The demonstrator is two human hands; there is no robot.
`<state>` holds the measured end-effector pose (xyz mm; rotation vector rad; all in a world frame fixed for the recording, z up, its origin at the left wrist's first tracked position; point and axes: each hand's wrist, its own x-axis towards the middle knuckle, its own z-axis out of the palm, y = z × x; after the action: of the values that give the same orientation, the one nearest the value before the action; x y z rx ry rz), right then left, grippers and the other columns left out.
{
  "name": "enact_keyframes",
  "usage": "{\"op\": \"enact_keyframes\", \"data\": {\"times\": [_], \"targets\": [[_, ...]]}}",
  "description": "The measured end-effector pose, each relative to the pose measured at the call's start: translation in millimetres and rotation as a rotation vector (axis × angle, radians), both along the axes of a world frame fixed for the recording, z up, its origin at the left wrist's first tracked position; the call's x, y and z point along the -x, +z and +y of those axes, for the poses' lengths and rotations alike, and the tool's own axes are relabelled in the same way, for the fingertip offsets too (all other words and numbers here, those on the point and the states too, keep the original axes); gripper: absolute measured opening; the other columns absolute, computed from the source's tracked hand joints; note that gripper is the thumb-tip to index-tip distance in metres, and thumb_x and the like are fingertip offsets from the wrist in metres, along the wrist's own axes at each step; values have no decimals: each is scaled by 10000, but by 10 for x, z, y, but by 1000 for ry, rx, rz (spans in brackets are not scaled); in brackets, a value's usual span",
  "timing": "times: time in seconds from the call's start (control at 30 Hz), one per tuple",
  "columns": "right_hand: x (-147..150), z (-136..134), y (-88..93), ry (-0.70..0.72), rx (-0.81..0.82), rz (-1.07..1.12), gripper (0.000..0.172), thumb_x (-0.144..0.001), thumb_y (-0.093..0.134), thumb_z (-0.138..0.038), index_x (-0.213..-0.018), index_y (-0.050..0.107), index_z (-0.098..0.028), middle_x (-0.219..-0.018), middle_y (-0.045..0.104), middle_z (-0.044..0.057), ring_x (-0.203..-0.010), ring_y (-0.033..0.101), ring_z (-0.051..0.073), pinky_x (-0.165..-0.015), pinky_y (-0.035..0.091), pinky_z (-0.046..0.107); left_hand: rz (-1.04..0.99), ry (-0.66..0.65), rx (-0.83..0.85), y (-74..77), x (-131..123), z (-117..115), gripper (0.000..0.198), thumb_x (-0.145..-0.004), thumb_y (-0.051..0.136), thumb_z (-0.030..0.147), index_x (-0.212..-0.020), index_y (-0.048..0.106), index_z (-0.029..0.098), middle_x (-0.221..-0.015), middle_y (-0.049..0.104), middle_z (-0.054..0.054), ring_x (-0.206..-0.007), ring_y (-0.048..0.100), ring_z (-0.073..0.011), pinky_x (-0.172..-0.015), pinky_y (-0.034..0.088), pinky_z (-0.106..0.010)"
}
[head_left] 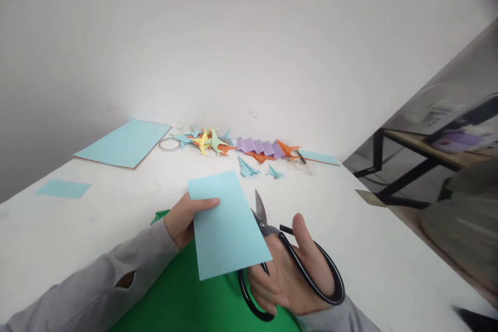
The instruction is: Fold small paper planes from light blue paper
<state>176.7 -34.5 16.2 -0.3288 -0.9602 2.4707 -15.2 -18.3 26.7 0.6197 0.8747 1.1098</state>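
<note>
Now left hand [182,221] grips blue sheet [229,238] edge; right hand [286,280], scissors [261,210]; roomy tabletop [381,264] rightward.

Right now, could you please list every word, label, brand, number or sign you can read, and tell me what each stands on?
None: no text can be read in this picture.
The light blue sheet in the left hand, the scissors in the right hand and the paper stack show no lettering.
Items on the dark-framed stand are too blurred to tell.
</note>
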Motion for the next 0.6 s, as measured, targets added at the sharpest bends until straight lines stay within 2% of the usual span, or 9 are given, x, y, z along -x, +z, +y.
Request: {"op": "enact_keyframes", "data": {"times": [0.2,0.3,0.4,0.6], "targets": [[4,12,-4,5,0,13,842,-673,-41,-766,-1011,491,-208,-508,483,-34,-337,320,84,-423,302,248,94,53,-120,-59,5,42,457,-585,731,242,-1010,618,121,-940,670,-128,-805,625,-268,-700,490,-361],[15,10,7,-28,4,-6,828,-665,-31,-773,-958,490,-201,-503,476,-36,-336,322,83,-422,304,251,110,72,-118,-57,13,50,449,-587,729,237,-1004,619,114,-926,672,-126,-789,626,-263,-689,488,-359],[22,5,19,-60,6,-10,822,-667,-26,-773,-987,471,-202,-506,485,-36,-333,323,84,-419,302,253,107,87,-118,-38,22,51,419,-587,729,229,-975,625,110,-927,672,-127,-780,627,-261,-688,490,-362],[14,10,-2,-25,21,18,850,-666,-30,-773,-1008,493,-196,-496,487,-30,-337,338,88,-423,308,253,97,45,-85,-2,12,22,395,-608,715,214,-985,631,134,-888,687,-106,-773,632,-263,-672,488,-355]]}}
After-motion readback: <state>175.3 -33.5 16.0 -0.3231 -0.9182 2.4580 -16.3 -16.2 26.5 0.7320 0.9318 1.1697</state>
